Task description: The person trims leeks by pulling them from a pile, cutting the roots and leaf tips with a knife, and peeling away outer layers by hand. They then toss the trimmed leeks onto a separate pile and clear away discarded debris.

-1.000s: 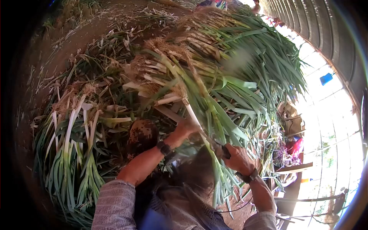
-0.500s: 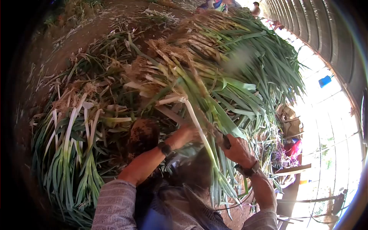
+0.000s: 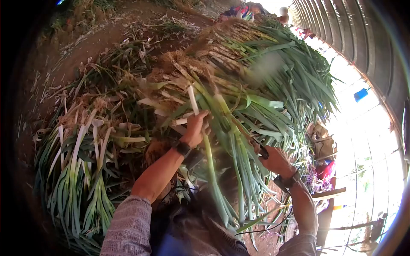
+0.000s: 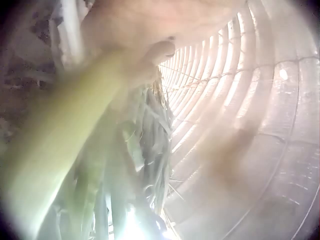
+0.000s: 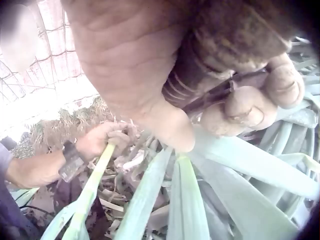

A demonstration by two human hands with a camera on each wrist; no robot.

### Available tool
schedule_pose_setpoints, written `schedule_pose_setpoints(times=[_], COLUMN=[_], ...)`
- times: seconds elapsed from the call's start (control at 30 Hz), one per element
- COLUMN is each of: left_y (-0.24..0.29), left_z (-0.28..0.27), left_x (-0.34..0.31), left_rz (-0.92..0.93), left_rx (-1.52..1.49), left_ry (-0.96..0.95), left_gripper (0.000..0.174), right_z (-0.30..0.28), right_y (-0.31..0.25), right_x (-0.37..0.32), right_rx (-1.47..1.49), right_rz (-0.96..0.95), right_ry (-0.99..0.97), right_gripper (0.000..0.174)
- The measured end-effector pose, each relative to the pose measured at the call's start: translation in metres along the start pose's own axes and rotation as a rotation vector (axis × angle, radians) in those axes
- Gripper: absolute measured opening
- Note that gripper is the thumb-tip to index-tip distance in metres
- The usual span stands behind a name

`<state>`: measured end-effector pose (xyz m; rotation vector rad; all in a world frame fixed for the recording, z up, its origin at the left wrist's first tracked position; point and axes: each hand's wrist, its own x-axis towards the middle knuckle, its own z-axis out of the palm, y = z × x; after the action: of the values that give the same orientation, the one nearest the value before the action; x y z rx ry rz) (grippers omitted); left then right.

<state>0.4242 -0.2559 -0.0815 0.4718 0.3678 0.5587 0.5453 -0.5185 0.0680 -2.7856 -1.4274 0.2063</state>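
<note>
My left hand (image 3: 195, 130) grips a leek (image 3: 208, 155) around its shaft, the white end sticking up past the fingers and the green leaves hanging toward me. Close to the left wrist camera, the pale green leek stalk (image 4: 55, 140) appears large and blurred. In my right hand (image 3: 279, 162) is a knife, its dark handle (image 3: 264, 152) enclosed by the fingers and its blade (image 3: 245, 133) pointing up and left over leek leaves. From the right wrist, curled fingers (image 5: 245, 107) show around a dark ridged handle. Other leeks (image 3: 239, 170) hang between my hands.
A large heap of leeks (image 3: 294, 81) with roots on fills the far right. Cleaned leeks (image 3: 79, 153) lie bundled at left. Trimmings (image 3: 115, 81) litter the soil behind them. A person (image 3: 245, 12) is at the far end, near a ribbed curved wall (image 3: 363, 42).
My left hand has moved up and away from me, swinging the leek more upright and leftward. My right hand, with the knife, has shifted slightly right.
</note>
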Motion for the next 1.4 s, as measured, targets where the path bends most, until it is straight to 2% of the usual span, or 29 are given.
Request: schedule_pose_setpoints(times=[0.03, 0.1, 0.17, 0.23, 0.27, 0.4, 0.47, 0.6, 0.77, 0.83, 0.93, 1.0, 1.03, 1.07, 1.17, 1.2, 1.23, 1.3, 1.37, 1.4], left_y=[0.003, 0.005, 0.001, -0.007, -0.011, -0.018, -0.016, -0.007, -0.002, 0.003, 0.011, 0.015, 0.018, 0.019, 0.015, 0.011, 0.008, -0.002, -0.018, -0.021], left_z=[0.005, 0.015, 0.016, 0.017, 0.017, 0.024, 0.03, 0.032, 0.033, 0.035, 0.032, 0.03, 0.031, 0.033, 0.038, 0.034, 0.034, 0.033, 0.037, 0.046], left_x=[0.008, 0.02, 0.031, 0.039, 0.043, 0.052, 0.061, 0.086, 0.096, 0.096, 0.094, 0.09, 0.086, 0.081, 0.065, 0.058, 0.049, 0.027, 0.006, -0.007], left_rz=[0.005, -0.037, -0.018, -0.052, -0.033, 0.0, 0.029, 0.142, 0.136, 0.129, 0.099, -0.018, -0.016, -0.041, -0.093, -0.086, -0.077, -0.129, -0.143, -0.131], left_rx=[0.0, 0.095, 0.123, 0.145, 0.163, 0.231, 0.222, 0.176, 0.177, 0.211, 0.256, 0.315, 0.318, 0.271, 0.226, 0.2, 0.174, 0.204, 0.18, 0.122], left_ry=[0.001, 0.055, 0.039, 0.053, 0.029, 0.07, 0.073, 0.062, 0.098, 0.092, 0.099, 0.158, 0.154, 0.113, 0.059, -0.02, -0.096, -0.117, -0.149, -0.173], left_gripper=[0.011, 0.009, 0.01, 0.013, 0.022, 0.033, 0.035, 0.041, 0.037, 0.035, 0.03, 0.026, 0.026, 0.027, 0.027, 0.027, 0.027, 0.026, 0.025, 0.027], right_z=[-0.002, -0.004, 0.009, 0.016, 0.018, 0.001, 0.013, 0.0, 0.002, 0.008, 0.021, 0.013, 0.009, 0.012, 0.014, 0.017, 0.021, 0.026, 0.029, 0.028], right_y=[-0.001, -0.005, 0.007, 0.013, 0.017, -0.004, 0.007, -0.012, -0.01, -0.007, 0.012, 0.011, 0.011, 0.017, 0.014, 0.017, 0.02, 0.017, 0.008, 0.007], right_x=[0.004, 0.011, 0.019, 0.027, 0.032, 0.049, 0.069, 0.097, 0.119, 0.118, 0.102, 0.08, 0.07, 0.062, 0.019, 0.005, -0.006, -0.019, -0.035, -0.039], right_rx=[0.0, -0.028, -0.08, -0.042, -0.072, 0.0, -0.019, -0.024, 0.099, 0.046, 0.105, 0.16, 0.216, 0.093, 0.158, 0.16, 0.13, 0.112, 0.236, 0.213], right_rz=[-0.004, 0.071, 0.039, 0.021, 0.018, 0.018, 0.008, -0.002, 0.052, -0.008, 0.058, 0.067, 0.071, 0.021, -0.023, -0.016, 0.034, 0.091, 0.096, -0.04], right_ry=[0.001, -0.115, -0.101, 0.014, 0.031, -0.023, -0.003, -0.017, -0.077, -0.012, -0.098, -0.152, -0.204, -0.274, -0.201, -0.192, -0.155, -0.114, 0.073, 0.14], right_gripper=[0.027, 0.027, 0.028, 0.025, 0.026, 0.028, 0.029, 0.03, 0.034, 0.037, 0.036, 0.035, 0.034, 0.032, 0.029, 0.029, 0.03, 0.03, 0.028, 0.027])
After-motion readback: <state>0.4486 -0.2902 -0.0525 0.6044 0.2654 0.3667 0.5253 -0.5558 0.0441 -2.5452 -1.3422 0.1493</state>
